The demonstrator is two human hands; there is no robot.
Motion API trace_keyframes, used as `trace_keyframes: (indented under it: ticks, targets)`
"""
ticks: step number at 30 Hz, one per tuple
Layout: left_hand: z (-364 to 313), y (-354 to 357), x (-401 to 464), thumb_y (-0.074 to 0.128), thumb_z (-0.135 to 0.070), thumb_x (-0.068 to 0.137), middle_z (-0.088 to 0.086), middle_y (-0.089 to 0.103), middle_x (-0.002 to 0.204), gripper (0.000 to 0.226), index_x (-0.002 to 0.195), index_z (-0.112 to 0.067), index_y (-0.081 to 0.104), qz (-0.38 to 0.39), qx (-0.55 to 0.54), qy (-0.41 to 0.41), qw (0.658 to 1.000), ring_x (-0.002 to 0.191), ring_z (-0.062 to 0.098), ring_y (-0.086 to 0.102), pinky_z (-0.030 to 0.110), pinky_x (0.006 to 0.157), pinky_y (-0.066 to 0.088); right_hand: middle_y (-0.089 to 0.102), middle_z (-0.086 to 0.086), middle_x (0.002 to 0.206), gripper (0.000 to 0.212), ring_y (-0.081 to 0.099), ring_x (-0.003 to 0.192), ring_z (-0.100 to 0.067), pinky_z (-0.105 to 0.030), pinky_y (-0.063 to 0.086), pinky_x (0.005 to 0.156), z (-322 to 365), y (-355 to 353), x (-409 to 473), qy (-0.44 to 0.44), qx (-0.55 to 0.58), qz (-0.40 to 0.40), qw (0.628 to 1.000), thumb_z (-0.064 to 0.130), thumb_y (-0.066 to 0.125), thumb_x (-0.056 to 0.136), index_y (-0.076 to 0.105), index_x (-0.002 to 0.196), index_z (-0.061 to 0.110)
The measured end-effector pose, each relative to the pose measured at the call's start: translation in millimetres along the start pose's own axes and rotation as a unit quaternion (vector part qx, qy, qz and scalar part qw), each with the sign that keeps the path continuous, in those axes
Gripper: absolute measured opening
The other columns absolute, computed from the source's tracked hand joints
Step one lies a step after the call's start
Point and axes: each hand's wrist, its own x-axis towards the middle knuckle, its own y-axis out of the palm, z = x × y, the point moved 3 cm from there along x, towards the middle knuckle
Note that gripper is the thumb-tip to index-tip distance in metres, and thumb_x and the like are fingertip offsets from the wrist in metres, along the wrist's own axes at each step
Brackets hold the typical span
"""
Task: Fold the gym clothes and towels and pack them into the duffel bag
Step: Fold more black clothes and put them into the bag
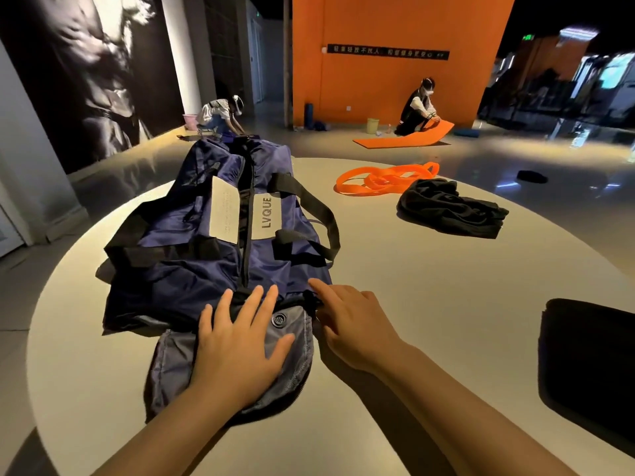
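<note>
A navy duffel bag (206, 235) with black straps lies lengthwise on the round white table (412, 304), its zip closed along the top. Its grey end flap (171, 365) faces me. My left hand (237, 341) presses flat on that flap with straight, spread fingers. My right hand (347, 317) rests beside the bag's near end, its index finger touching the black zip end. A crumpled black garment (450, 207) lies at the far right of the table. A folded black cloth (591, 365) sits at the right edge.
An orange resistance band (385, 176) lies on the table beyond the black garment. Two people kneel on the floor in the background, one at an orange mat (402, 139). An orange wall stands behind.
</note>
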Motion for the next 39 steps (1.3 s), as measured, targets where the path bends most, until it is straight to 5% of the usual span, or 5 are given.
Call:
trace_keyframes:
  ticks: [4, 9, 12, 22, 39]
  targets:
    - [-40.7, -12.8, -31.1, 0.027, -0.071, 0.085, -0.004, 0.064, 0.126, 0.07, 0.133, -0.029, 0.055, -0.015, -0.05, 0.062, 0.997, 0.106, 0.035, 0.062, 0.053, 0.079, 0.05, 0.052, 0.002, 0.133, 0.069, 0.049, 0.114, -0.021, -0.032, 0.036, 0.093, -8.1, -24.8, -55.1, 0.024, 0.009, -0.029, 0.999, 0.048, 0.031, 0.086, 0.021, 0.15, 0.025]
    - [-88.7, -30.9, -64.9, 0.039, -0.075, 0.078, -0.019, 0.061, 0.124, 0.068, 0.13, -0.036, 0.057, -0.037, -0.126, 0.176, 0.976, 0.096, 0.02, 0.061, 0.037, 0.075, 0.051, 0.067, 0.006, 0.078, 0.061, 0.06, 0.058, -0.017, -0.02, 0.044, 0.047, -30.3, -46.8, -133.7, 0.07, -0.055, -0.101, 0.991, 0.041, 0.058, 0.073, 0.052, 0.129, 0.016]
    - [-109.8, -35.3, -85.9, 0.042, -0.076, 0.074, -0.022, 0.06, 0.124, 0.069, 0.129, -0.037, 0.059, -0.048, -0.165, 0.23, 0.958, 0.095, 0.015, 0.058, 0.032, 0.075, 0.047, 0.067, 0.008, 0.076, 0.06, 0.054, 0.054, -0.008, -0.008, 0.031, 0.053, -36.8, -60.1, -176.1, 0.127, -0.042, -0.117, 0.984, 0.048, 0.046, 0.079, 0.047, 0.133, 0.022]
    - [-131.5, -38.8, -139.5, 0.035, -0.069, 0.089, -0.028, 0.051, 0.133, 0.052, 0.125, -0.04, 0.06, -0.044, -0.292, 0.2, 0.934, 0.112, 0.004, 0.053, 0.021, 0.091, 0.036, 0.054, 0.018, 0.083, 0.058, 0.059, 0.066, -0.002, -0.016, 0.05, 0.052, -13.4, -71.3, -263.8, 0.222, 0.048, -0.213, 0.95, 0.044, 0.045, 0.083, 0.032, 0.139, 0.048]
    - [-120.6, -55.3, -133.1, 0.051, -0.054, 0.085, -0.022, 0.058, 0.125, 0.04, 0.113, -0.032, 0.068, -0.067, -0.325, 0.183, 0.925, 0.112, 0.006, 0.054, 0.019, 0.097, 0.035, 0.058, 0.008, 0.067, 0.054, 0.052, 0.057, -0.009, -0.034, 0.05, 0.057, -16.3, -81.0, -235.4, 0.232, -0.019, -0.196, 0.952, 0.046, 0.051, 0.086, 0.053, 0.132, 0.018]
